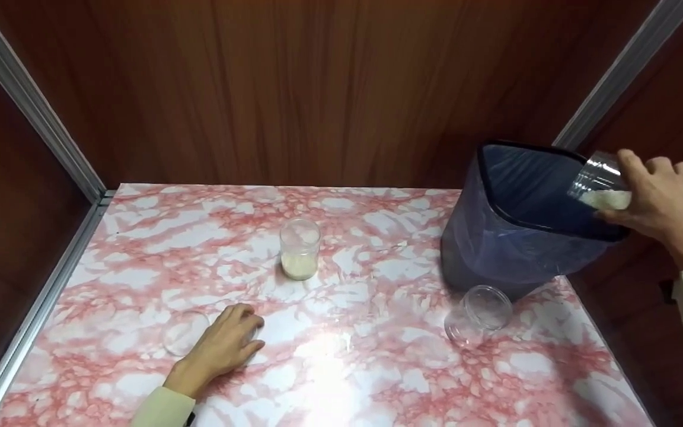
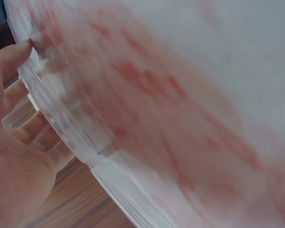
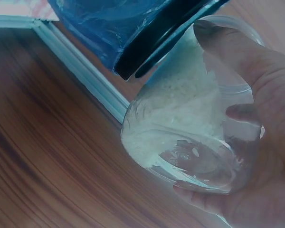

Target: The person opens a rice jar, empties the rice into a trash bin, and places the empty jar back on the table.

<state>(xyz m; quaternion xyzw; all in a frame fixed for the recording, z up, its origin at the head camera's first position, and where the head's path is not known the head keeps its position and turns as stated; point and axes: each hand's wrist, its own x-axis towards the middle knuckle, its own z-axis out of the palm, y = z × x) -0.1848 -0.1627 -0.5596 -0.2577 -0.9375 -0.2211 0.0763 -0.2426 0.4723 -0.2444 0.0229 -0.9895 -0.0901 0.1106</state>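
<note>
My right hand (image 1: 667, 204) grips a clear jar (image 3: 190, 123) tilted at the right rim of a bin (image 1: 490, 261) with a blue liner. White grains (image 1: 605, 198) lie inside that jar, gathered along its lower side. Thumb and fingers wrap round its wall in the right wrist view. My left hand (image 1: 223, 341) rests low at the table's left front, fingers loosely bent. Beside it lies a clear round lid (image 1: 186, 333); something clear shows near its fingertips, too hidden to name. A second clear jar (image 1: 300, 249), part filled with pale grains, stands upright mid-table.
Clear round plastic pieces (image 1: 487, 308) sit in front of the bin; whether jar or lids, I cannot tell. Dark wooden panels (image 1: 318, 89) enclose the back and sides of the red-and-white marbled table (image 1: 377, 379). A metal frame strip (image 1: 63, 296) borders the left.
</note>
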